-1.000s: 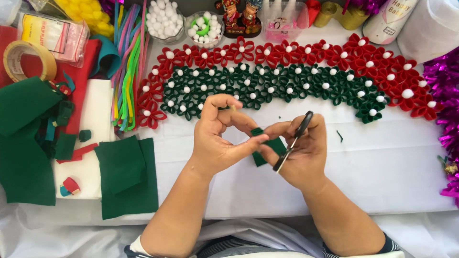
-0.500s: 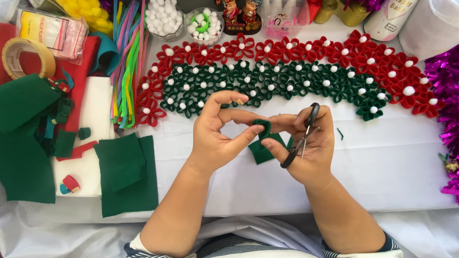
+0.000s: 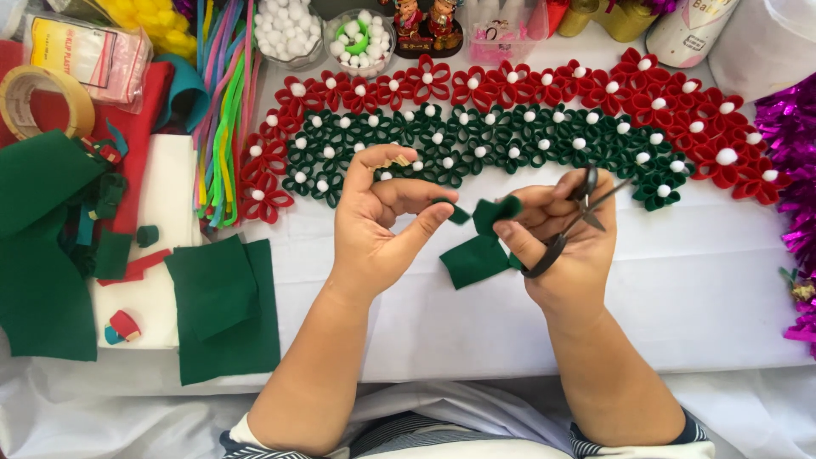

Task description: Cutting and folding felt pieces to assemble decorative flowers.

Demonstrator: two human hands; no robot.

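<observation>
Softly, left hand pinches green felt strip beside scissors.

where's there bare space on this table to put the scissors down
Bare white table lies right of the right hand, between the felt flower garland and the near edge. A smaller patch sits between the forearms. The left side is crowded with green felt sheets and scraps; purple tinsel borders the far right.
</observation>
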